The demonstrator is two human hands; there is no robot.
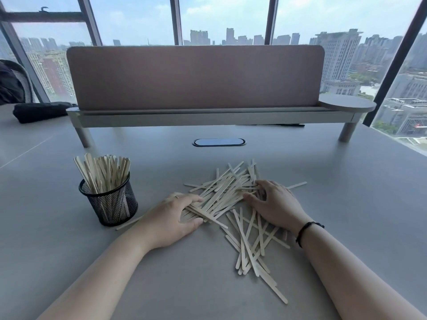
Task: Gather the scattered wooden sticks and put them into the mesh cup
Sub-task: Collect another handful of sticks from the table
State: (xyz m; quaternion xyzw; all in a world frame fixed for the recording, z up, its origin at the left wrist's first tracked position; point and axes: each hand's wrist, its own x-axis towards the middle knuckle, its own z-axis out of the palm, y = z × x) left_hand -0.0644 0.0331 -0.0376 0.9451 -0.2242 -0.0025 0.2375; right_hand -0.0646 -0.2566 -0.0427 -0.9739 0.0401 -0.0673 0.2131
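Note:
A heap of pale wooden sticks (227,192) lies scattered on the grey table, with a loose fan of them (250,248) trailing toward me. A black mesh cup (110,202) stands upright at the left, holding several sticks on end. One stick (128,224) lies flat by the cup's base. My left hand (172,218) closes around the left end of a bunch of sticks, thumb underneath. My right hand (273,204) rests on the heap's right side with fingers spread over the sticks.
A raised shelf with a brown divider panel (194,77) spans the back of the table. An oval cable port (219,142) sits behind the heap. A black bag (39,110) lies at the far left.

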